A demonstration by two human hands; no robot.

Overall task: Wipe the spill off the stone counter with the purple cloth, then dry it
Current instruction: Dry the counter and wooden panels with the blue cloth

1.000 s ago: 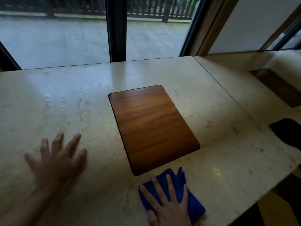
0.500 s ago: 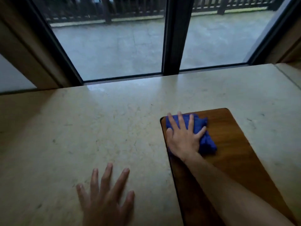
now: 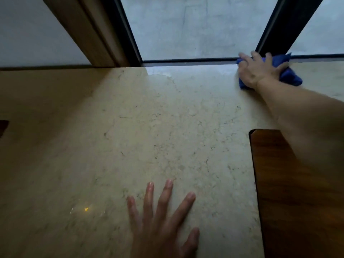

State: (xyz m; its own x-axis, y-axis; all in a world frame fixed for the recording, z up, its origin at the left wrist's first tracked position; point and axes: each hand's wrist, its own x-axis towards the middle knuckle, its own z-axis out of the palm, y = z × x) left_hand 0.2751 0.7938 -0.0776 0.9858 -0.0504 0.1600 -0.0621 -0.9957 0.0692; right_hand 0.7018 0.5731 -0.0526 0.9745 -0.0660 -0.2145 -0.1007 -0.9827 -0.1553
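Observation:
The beige stone counter [image 3: 167,127] fills the view. At its far right edge, against the window frame, my right hand [image 3: 257,72] presses down on the bunched blue-purple cloth [image 3: 288,75], fingers curled over it, arm stretched across the counter. My left hand [image 3: 163,220] lies flat on the stone near the bottom, fingers spread, holding nothing. A faint shiny patch [image 3: 158,71] shows near the back edge of the counter; I cannot tell whether it is wet or a reflection.
A brown wooden panel [image 3: 297,192] is set into the counter at the right, partly under my right forearm. A dark-framed window [image 3: 195,28] and a wooden jamb [image 3: 93,34] run along the back edge. A dark object [image 3: 3,126] shows at the left margin.
My right hand has carried the cloth from the near edge, over the wooden panel, to the far back edge by the window. The view has shifted left. My left hand stays flat.

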